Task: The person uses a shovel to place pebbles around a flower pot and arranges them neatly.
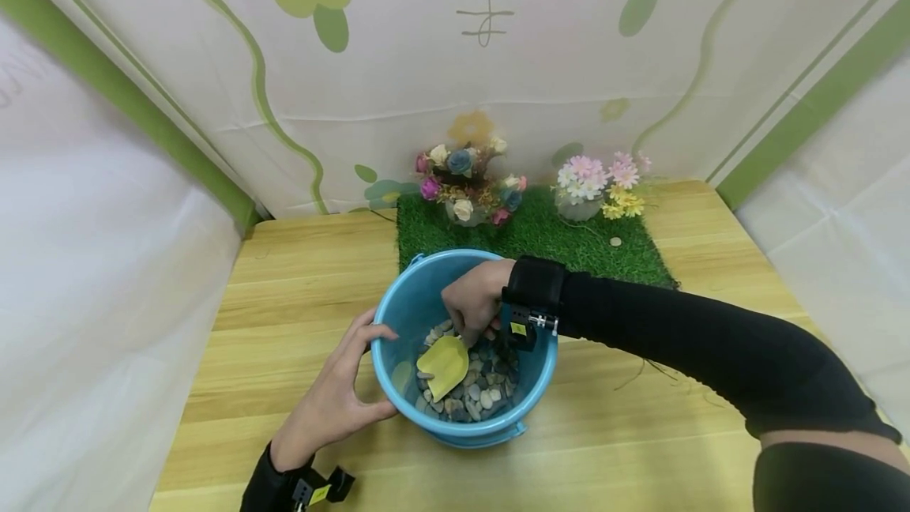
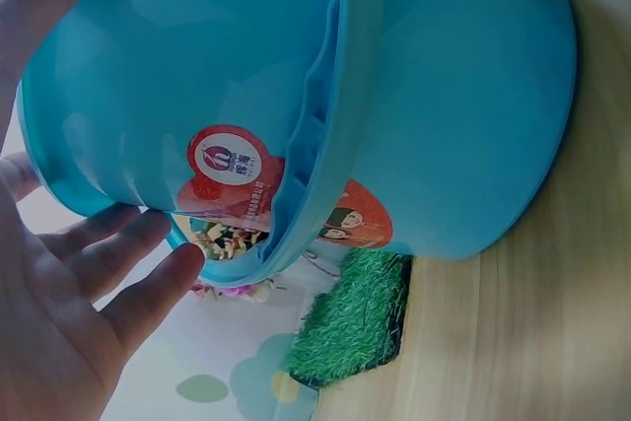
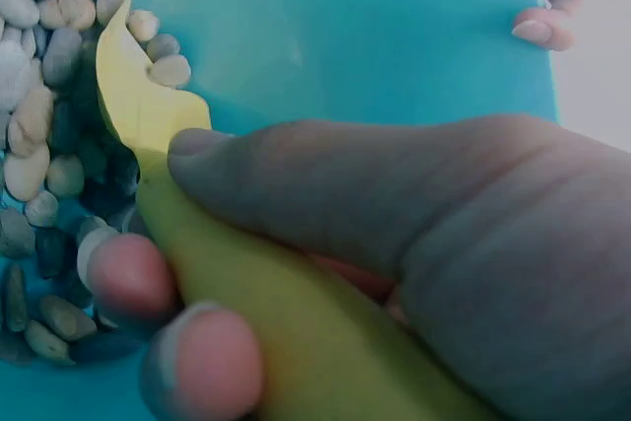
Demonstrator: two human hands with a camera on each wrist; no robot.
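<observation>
A light blue bucket point(image 1: 532, 409) stands on the wooden table with a layer of pebbles point(image 1: 490, 397) in its bottom. Reaching down inside it, my right hand point(image 1: 472, 299) holds a small yellow shovel point(image 1: 445, 366) by the handle. Its thumb lies along the top of the handle, fingertips curled underneath, in the right wrist view. The shovel's blade point(image 3: 138, 96) lies against the stones, with a few pebbles beside its edge. My left hand point(image 1: 341, 393) holds the bucket's left side, fingertips over the rim and thumb lower down by the rim.
Behind the bucket lies a green artificial grass mat point(image 1: 526, 231). Two flower arrangements stand on it, one of mixed roses point(image 1: 462, 209) and one of pink, white and yellow blooms point(image 1: 586, 180). A small pale stone point(image 1: 614, 242) rests on the mat. Printed cloth point(image 1: 426, 69) encloses the table point(image 1: 306, 283).
</observation>
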